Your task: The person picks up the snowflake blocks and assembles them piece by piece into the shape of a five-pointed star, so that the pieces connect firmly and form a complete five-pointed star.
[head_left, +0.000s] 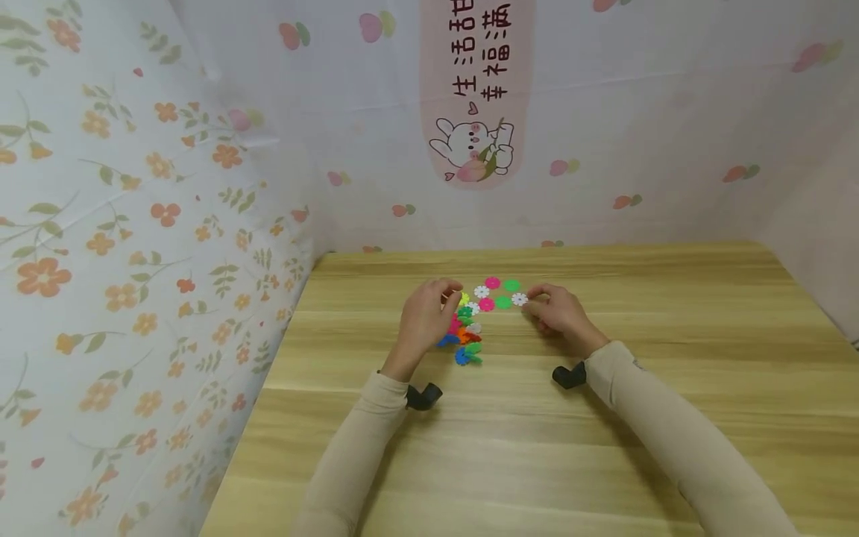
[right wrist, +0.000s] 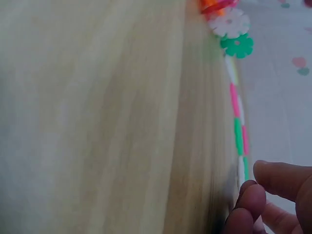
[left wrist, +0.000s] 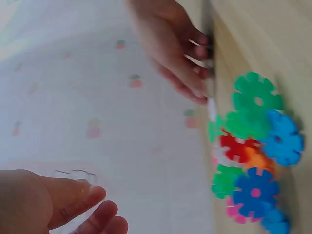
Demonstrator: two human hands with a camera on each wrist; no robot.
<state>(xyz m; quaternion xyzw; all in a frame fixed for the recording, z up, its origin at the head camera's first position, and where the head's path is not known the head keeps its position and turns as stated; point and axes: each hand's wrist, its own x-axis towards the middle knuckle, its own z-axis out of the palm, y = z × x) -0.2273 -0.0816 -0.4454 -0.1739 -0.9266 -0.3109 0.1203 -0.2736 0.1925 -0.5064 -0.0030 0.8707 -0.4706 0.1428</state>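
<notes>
My left hand [head_left: 429, 317] hovers above a pile of coloured flower-shaped plastic discs, beside a yellow disc [head_left: 464, 298]. In the left wrist view its thumb and fingers [left wrist: 100, 195] curve loosely with nothing between them. At the right end of the nearer row, the fingertips of my right hand [head_left: 560, 313] are at the edge of a white flower disc [head_left: 520, 299]; no clear pinch shows. That row also has a green disc [head_left: 503, 302] and a pink disc [head_left: 486, 304]. Behind lie another white disc [head_left: 482, 291], pink disc [head_left: 493, 283] and green disc [head_left: 512, 286].
The pile holds blue [left wrist: 256, 192], green [left wrist: 257, 100], red and orange discs, overlapping and some tilted up. The wooden table [head_left: 537, 462] meets a patterned cloth backdrop [head_left: 376, 149] behind and at the left. Black wrist mounts [head_left: 424, 397] sit on both wrists.
</notes>
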